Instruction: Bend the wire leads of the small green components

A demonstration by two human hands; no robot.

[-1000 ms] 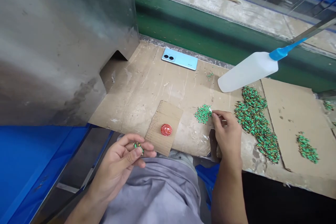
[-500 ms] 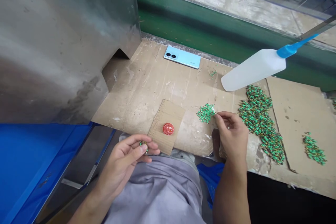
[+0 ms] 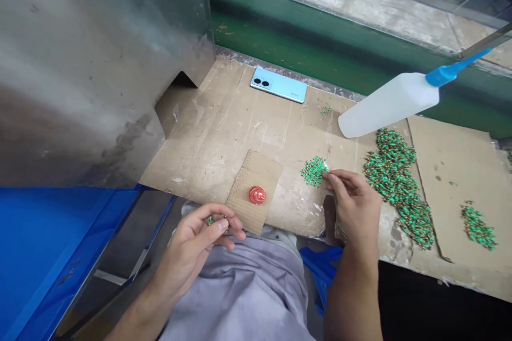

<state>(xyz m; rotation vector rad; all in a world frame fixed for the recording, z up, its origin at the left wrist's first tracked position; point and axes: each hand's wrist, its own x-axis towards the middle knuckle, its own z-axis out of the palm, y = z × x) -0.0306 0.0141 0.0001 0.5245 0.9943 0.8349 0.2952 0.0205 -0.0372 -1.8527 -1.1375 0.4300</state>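
My left hand is held low, left of the cardboard piece, fingers curled and thumb pressed in around a few small green and gold bead-like pieces. My right hand pinches thumb and forefinger together at the right edge of a small heap of tiny green pieces; whatever is between those fingertips is too small to make out. Between the hands, a small round dish of glossy red paste sits on a piece of corrugated cardboard.
A larger pile of green and gold pieces spreads to the right, with a smaller cluster beyond it. A white squeeze bottle with a blue nozzle leans behind. A light-blue phone lies at the back. A metal housing stands left.
My right fingertips have shifted slightly left, closer against the small green heap. The pieces in my left fingers have turned or shifted a little.
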